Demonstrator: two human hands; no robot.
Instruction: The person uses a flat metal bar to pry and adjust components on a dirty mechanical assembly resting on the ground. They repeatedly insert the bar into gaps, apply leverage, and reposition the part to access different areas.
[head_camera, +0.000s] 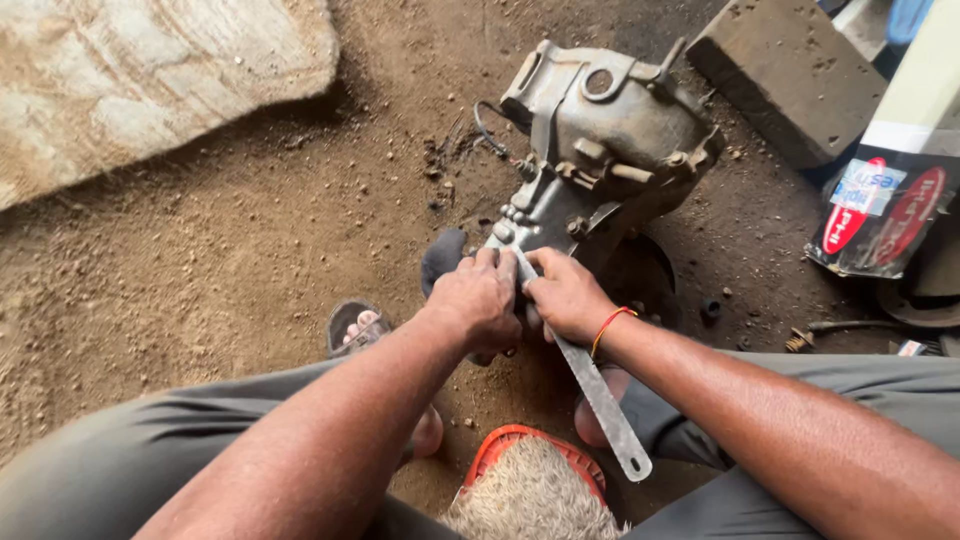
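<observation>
A grimy metal engine casing (610, 140) stands on the dirt floor in front of me. A long grey spanner (600, 395) runs from the casing's lower end back toward me, its free end with a hole near my knees. My left hand (478, 300) presses down at the casing's base, beside the spanner's head. My right hand (566, 296) grips the spanner near its head, with an orange thread band on the wrist. The spanner's head is hidden under my fingers.
A big pale stone (150, 80) lies at the far left. A dark block (790, 75) and a plastic packet (880, 210) lie at the right. My sandalled foot (355, 325) rests beside the casing, and an orange-rimmed bowl of pale fibre (535, 480) sits between my knees.
</observation>
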